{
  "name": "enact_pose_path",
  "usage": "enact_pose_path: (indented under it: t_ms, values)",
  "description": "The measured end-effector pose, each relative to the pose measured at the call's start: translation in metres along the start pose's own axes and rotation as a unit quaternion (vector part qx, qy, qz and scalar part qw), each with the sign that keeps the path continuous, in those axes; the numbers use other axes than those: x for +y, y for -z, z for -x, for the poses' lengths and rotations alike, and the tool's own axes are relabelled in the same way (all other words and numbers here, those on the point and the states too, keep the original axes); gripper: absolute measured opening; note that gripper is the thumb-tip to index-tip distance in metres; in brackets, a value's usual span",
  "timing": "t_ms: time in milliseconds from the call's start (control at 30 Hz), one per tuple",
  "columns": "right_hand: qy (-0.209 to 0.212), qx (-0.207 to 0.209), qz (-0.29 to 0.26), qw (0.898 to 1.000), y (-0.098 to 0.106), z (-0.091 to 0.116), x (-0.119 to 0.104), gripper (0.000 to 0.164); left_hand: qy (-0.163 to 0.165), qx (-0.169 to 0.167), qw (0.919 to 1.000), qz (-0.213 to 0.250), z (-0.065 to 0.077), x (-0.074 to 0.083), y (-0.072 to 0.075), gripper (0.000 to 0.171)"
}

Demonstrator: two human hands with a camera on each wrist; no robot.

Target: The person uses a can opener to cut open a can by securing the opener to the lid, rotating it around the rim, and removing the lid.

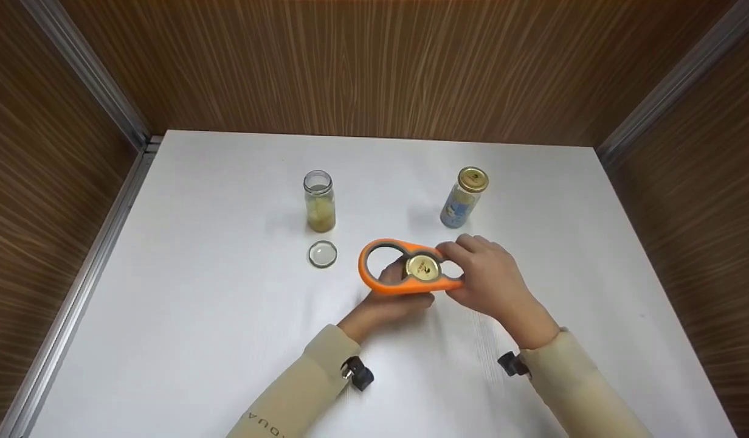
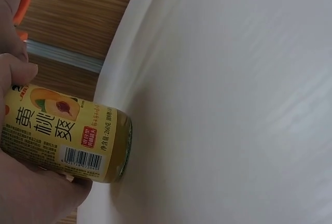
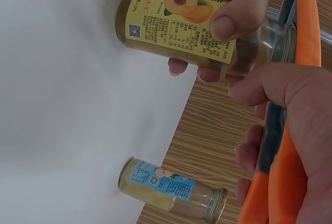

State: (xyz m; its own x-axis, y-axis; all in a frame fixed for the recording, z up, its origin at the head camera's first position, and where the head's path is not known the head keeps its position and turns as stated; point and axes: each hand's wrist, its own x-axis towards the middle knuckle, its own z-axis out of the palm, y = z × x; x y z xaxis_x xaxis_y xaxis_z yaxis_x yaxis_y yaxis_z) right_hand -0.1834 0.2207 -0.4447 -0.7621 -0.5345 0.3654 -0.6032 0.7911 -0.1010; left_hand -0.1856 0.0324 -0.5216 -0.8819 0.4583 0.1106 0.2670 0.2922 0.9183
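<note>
In the head view my left hand (image 1: 390, 306) grips a glass jar from the side, below its gold lid (image 1: 423, 267). The jar (image 2: 67, 130) has a yellow label with peaches on it, and its base is close to the white table; whether they touch I cannot tell. An orange and grey jar opener (image 1: 405, 286) surrounds the lid, the lid sitting in its smaller, middle opening. My right hand (image 1: 493, 274) holds the opener by its handle end. In the right wrist view, the opener lies across the jar's neck, and right fingertips come near the glass.
Behind the hands at left stands an uncapped glass jar (image 1: 321, 213) with pale yellow contents. A loose lid (image 1: 323, 254) lies in front of it. A blue-labelled jar (image 1: 458, 205) with its gold lid on stands at right. Wood-grain panels (image 1: 374, 67) enclose the table's back and sides.
</note>
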Motion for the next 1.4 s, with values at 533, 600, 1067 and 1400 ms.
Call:
enact_pose_path:
  t_ms: [533,600,1067,1400]
  values:
    - [0.025,0.001,-0.042,0.999,0.0,-0.002,0.006,0.038,-0.123,-0.043,0.991,0.029,0.008,0.016,0.016,0.07]
    - [0.029,0.009,-0.045,0.999,-0.001,-0.002,0.007,0.037,-0.122,-0.041,0.9902,0.055,0.012,0.025,0.019,0.07]
    - [0.042,0.016,-0.054,0.998,-0.006,-0.003,0.01,0.035,-0.14,-0.035,0.9882,0.052,0.014,0.024,0.021,0.068]
    - [0.04,0.021,-0.06,0.997,-0.008,-0.003,0.008,0.035,-0.054,0.12,0.9862,0.1,0.022,0.021,-0.005,0.075]
